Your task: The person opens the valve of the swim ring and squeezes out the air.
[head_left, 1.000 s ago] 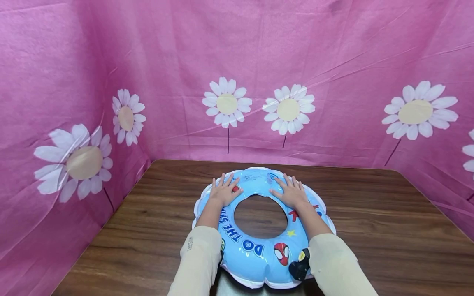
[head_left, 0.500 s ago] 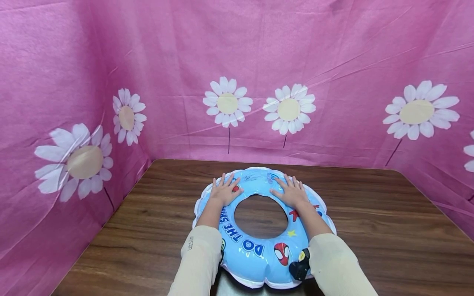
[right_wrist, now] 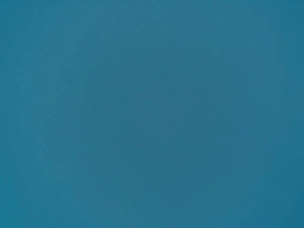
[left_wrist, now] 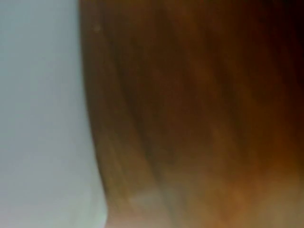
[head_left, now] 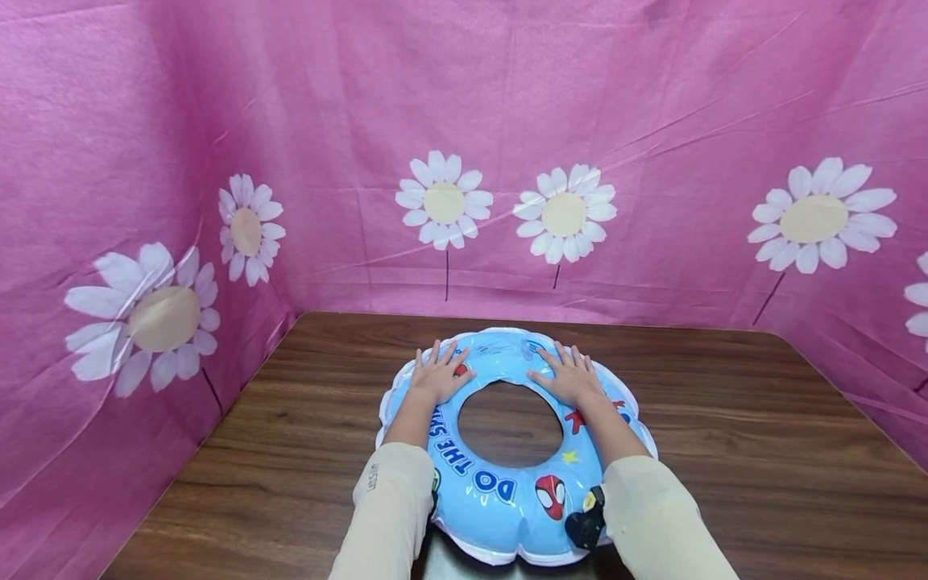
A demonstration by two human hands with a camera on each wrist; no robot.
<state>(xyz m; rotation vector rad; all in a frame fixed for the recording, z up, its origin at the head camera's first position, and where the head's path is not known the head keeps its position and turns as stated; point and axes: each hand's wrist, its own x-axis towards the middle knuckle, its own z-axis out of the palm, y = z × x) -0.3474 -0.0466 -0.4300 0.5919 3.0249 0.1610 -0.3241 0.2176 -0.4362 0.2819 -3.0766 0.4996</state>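
An inflated blue swim ring [head_left: 482, 515] with a white scalloped edge lies flat at the front of the table, printed with letters, a yellow star and a red masked face. My left hand [head_left: 437, 375] rests on its far left part, fingers spread and straight. On the far right part lies my right hand [head_left: 571, 379], likewise flat with spread fingers. Both forearms cross over the ring's sides and cover some of the print. The right wrist view holds only the ring's blurred blue surface [right_wrist: 152, 114]; a pale edge beside brown wood fills the left wrist view.
The brown wooden table [head_left: 739, 419] extends around the ring on both sides and behind it. A pink cloth [head_left: 652, 97] with white daisies hangs along the back and sides. A black wrist camera [head_left: 586, 524] sits at the right sleeve, against the ring.
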